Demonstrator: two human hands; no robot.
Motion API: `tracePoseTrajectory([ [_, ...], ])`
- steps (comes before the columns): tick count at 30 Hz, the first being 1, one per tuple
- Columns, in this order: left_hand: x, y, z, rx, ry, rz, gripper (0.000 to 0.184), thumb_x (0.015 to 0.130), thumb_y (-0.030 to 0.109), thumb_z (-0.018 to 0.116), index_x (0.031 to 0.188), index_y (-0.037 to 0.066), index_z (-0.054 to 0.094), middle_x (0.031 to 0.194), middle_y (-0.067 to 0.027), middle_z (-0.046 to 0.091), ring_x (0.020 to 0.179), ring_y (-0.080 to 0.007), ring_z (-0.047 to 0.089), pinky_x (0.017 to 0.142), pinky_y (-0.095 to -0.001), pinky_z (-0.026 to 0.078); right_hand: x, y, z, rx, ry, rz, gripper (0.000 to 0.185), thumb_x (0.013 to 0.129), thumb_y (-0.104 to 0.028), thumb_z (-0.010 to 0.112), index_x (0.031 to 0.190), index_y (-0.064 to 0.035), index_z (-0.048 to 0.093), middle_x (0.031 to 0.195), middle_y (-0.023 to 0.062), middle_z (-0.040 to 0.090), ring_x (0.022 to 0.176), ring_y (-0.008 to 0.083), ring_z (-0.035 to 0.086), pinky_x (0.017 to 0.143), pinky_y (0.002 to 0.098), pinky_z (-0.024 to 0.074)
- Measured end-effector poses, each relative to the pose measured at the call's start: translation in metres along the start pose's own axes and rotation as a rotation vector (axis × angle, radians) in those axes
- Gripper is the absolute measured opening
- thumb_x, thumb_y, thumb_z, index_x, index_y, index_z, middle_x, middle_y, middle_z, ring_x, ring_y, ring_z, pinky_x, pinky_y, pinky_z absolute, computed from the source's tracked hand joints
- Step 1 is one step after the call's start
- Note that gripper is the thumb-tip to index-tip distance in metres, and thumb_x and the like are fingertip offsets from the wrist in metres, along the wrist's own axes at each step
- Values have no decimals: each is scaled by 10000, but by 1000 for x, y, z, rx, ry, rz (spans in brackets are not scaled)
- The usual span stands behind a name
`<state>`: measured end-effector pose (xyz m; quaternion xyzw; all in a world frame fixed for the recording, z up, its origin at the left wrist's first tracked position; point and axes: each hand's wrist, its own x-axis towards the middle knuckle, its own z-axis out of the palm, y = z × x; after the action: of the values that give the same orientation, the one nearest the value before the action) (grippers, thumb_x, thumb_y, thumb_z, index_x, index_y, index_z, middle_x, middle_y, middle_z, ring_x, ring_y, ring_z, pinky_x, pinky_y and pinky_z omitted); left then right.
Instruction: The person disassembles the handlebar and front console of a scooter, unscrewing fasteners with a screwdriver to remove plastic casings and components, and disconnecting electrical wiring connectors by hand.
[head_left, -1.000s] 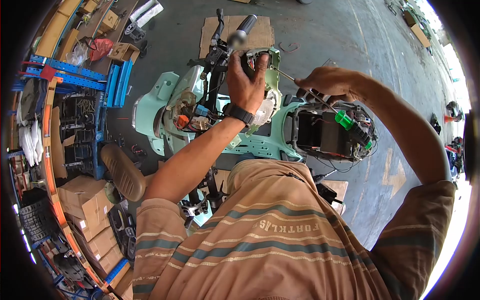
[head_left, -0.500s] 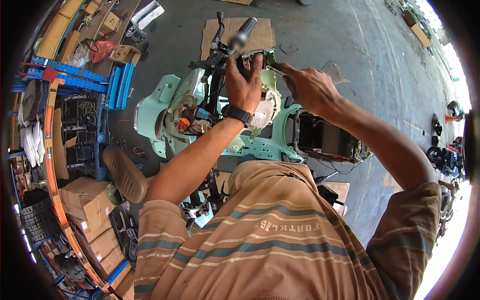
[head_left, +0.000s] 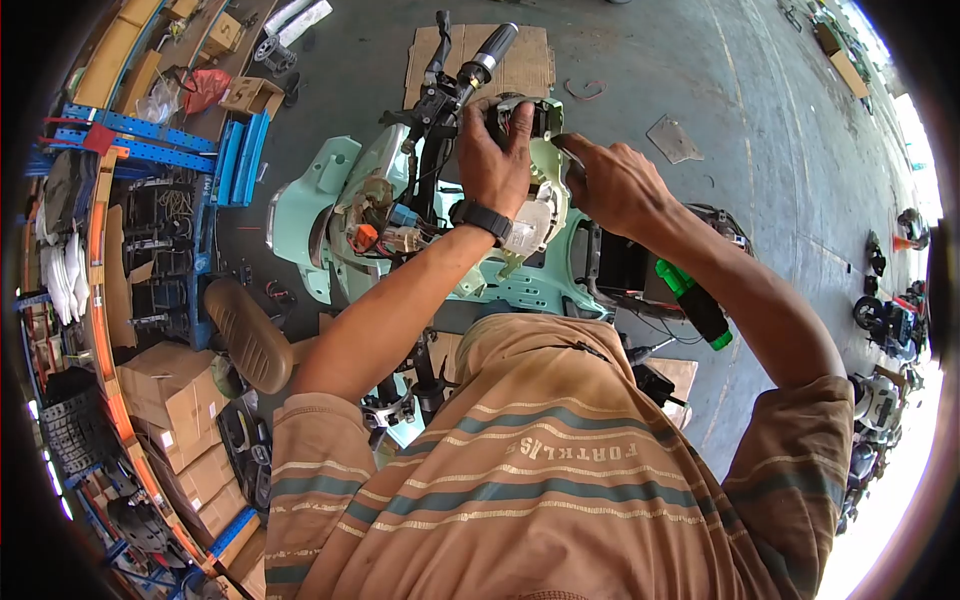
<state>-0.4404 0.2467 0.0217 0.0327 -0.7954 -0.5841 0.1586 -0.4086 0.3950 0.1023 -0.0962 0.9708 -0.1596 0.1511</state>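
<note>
My left hand (head_left: 495,162) grips the top of the pale green handlebar cover (head_left: 548,165), thumb over its rim, beside the scooter's handlebar. Dark wiring shows inside the cover. My right hand (head_left: 618,185) is just to the right of the cover with its fingers curled. Below my right forearm sticks out the green and black handle of a screwdriver (head_left: 695,305), in line with that hand; its shaft is mostly hidden. The black handlebar grip (head_left: 495,48) points away at the top. An orange connector (head_left: 362,238) and a blue connector (head_left: 404,216) hang left of my left wrist.
The mint green scooter body (head_left: 315,185) spreads beneath my arms. A brown seat (head_left: 248,335) and cardboard boxes (head_left: 172,395) lie to the left, near a blue and orange rack (head_left: 140,145). A cardboard sheet (head_left: 535,65) and a flat plate (head_left: 675,138) lie on the floor.
The right hand has shifted slightly away from the cover. The green and black handle now shows below the forearm, and the grey shaft seen at the fingertips is hidden. The left hand keeps its hold.
</note>
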Motion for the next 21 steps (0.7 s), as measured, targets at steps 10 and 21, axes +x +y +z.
tracePoseTrajectory([
  [10, 8, -12, -2, -34, -69, 23, 554, 921, 503, 662, 1149, 5, 577, 999, -121, 653, 922, -237, 622, 864, -383, 484, -73, 102, 176, 692, -23, 422, 370, 961, -214, 548, 1316, -116, 587, 923, 282, 665, 865, 385, 685, 739, 459, 515],
  [21, 7, -18, -23, -176, 71, -332, 457, 1049, 386, 457, 1290, 13, 564, 1202, -127, 633, 1116, -221, 595, 985, -367, 468, -97, 198, 617, 799, -175, 1029, 458, 959, -305, 508, 1367, -99, 543, 1205, 301, 620, 1149, 460, 587, 983, 495, 473],
])
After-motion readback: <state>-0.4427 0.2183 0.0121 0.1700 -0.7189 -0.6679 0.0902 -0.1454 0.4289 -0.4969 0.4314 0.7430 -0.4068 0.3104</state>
